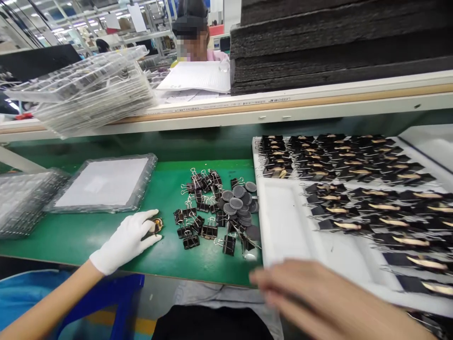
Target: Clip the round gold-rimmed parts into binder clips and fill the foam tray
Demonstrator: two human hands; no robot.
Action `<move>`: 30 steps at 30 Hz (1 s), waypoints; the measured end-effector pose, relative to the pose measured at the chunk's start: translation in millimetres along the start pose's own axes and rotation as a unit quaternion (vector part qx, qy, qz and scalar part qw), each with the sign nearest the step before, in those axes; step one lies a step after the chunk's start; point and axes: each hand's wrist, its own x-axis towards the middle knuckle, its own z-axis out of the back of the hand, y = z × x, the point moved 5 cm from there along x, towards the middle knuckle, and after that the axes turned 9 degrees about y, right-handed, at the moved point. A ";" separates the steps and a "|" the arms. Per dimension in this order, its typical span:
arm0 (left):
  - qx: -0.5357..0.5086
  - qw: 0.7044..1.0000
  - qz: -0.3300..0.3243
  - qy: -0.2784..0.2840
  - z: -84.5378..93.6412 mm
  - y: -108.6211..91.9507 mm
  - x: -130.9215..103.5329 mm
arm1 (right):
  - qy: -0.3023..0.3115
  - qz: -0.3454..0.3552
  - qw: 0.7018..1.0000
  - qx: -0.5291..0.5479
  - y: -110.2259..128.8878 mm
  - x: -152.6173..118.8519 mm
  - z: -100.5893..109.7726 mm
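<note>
My left hand (129,241), in a white glove, has its fingers around a small round part (156,225) with a dark rim and a gold-brown inside, low over the green table. To its right lies a loose heap of black binder clips (191,231) with wire handles. Black round discs (236,203) are piled against the heap's right side. My bare right hand (297,283) is over the front edge of a white tray (281,226), smeared by motion. Its fingers are too blurred to show their grip or anything held.
Rows of binder clips with pale curved strips (347,225) fill much of the tray. Clear plastic trays (102,182) lie at left, more (95,94) on the shelf. Black foam sheets (318,52) are stacked on the shelf (212,118). A person (193,35) sits opposite.
</note>
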 end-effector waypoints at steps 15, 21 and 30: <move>-0.054 0.995 0.070 -0.045 -20.5 17.3 -5.6 | -0.121 -0.171 0.938 -0.277 -76.3 146.0 47.5; -0.304 0.925 0.223 -0.032 22.1 21.5 27.5 | -0.237 -0.099 0.966 -0.030 -78.8 147.8 52.5; -0.830 0.546 0.057 0.103 83.6 -82.5 186.8 | -0.207 -0.040 0.762 0.613 -80.3 157.0 40.7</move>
